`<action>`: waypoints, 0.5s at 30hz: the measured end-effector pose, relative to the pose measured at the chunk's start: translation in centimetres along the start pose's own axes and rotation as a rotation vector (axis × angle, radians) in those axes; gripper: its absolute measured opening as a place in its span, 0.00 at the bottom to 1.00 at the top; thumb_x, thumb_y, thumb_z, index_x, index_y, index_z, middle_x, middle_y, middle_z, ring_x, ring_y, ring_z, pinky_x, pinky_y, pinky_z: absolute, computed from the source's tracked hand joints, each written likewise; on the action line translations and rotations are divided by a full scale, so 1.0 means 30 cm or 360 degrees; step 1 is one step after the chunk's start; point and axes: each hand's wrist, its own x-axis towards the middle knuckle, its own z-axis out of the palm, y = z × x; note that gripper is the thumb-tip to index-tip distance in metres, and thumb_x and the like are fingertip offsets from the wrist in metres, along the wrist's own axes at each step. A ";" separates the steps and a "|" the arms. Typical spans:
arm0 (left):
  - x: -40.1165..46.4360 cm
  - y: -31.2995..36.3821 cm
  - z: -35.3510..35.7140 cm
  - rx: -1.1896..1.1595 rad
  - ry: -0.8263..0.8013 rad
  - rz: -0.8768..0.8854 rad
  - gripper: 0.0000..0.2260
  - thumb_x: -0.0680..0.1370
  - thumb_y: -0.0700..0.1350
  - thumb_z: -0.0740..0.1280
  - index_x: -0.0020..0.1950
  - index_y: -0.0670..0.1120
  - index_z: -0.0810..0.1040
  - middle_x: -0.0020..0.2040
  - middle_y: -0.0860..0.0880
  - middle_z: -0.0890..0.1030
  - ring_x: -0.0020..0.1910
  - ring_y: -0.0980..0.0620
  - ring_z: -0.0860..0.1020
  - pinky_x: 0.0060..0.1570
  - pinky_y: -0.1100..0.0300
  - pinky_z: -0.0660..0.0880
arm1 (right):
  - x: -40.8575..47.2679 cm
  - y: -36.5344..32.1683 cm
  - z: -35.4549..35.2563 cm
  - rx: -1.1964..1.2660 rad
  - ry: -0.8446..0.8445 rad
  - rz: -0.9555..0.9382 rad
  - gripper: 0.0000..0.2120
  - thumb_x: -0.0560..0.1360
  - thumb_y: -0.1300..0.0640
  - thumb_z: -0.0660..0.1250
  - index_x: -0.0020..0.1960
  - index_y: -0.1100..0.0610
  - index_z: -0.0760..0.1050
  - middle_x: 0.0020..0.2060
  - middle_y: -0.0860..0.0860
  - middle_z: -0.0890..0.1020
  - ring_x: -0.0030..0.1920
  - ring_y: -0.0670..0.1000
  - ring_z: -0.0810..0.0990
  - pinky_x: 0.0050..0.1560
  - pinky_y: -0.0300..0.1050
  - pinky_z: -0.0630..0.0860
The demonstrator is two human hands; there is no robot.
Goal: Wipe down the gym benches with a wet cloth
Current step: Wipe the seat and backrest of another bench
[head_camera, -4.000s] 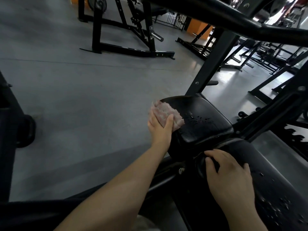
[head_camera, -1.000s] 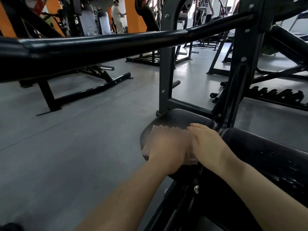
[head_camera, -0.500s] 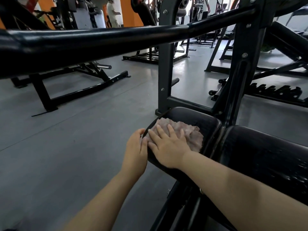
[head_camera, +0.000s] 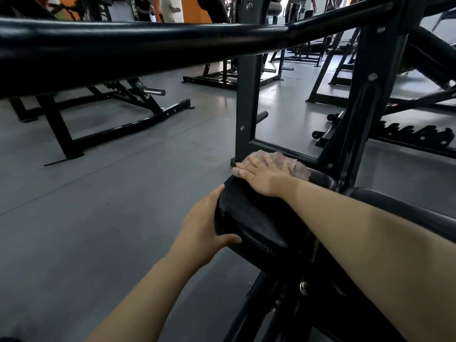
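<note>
Right hand: right hand [head_camera: 262, 177] lies flat with fingers straight and spread, palm down on the cloth, pressing it onto the far end of the seat pad.
Left hand: left hand [head_camera: 206, 224] curls round the near left edge of the same pad, thumb lying along the pad's side and fingers tucked out of sight beneath.
Cloth: pinkish cloth [head_camera: 287, 162] sits crumpled at the far end of the pad, partly under the right fingers, its free edge showing beyond them toward the frame.
Bench: black seat pad [head_camera: 256, 223] of the bench has a textured top; a second, longer pad [head_camera: 404, 213] lies just beside it to the right.
Frame: black upright post [head_camera: 246, 90] rises just behind the cloth, and a thick black bar [head_camera: 138, 45] crosses the top of the view.
Floor: grey floor [head_camera: 98, 218] spreads to the left, with another black machine base [head_camera: 118, 124] well apart from the hands.
Background: a person in a pale top [head_camera: 169, 8] stands far off near an orange wall.
</note>
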 end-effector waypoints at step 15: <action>0.023 0.013 0.014 0.0201 0.0014 -0.0049 0.50 0.62 0.49 0.80 0.76 0.48 0.53 0.67 0.48 0.71 0.67 0.50 0.67 0.61 0.61 0.62 | -0.104 -0.054 0.029 -0.0028 0.0064 0.0002 0.23 0.81 0.40 0.38 0.76 0.37 0.44 0.77 0.44 0.40 0.75 0.57 0.35 0.65 0.73 0.33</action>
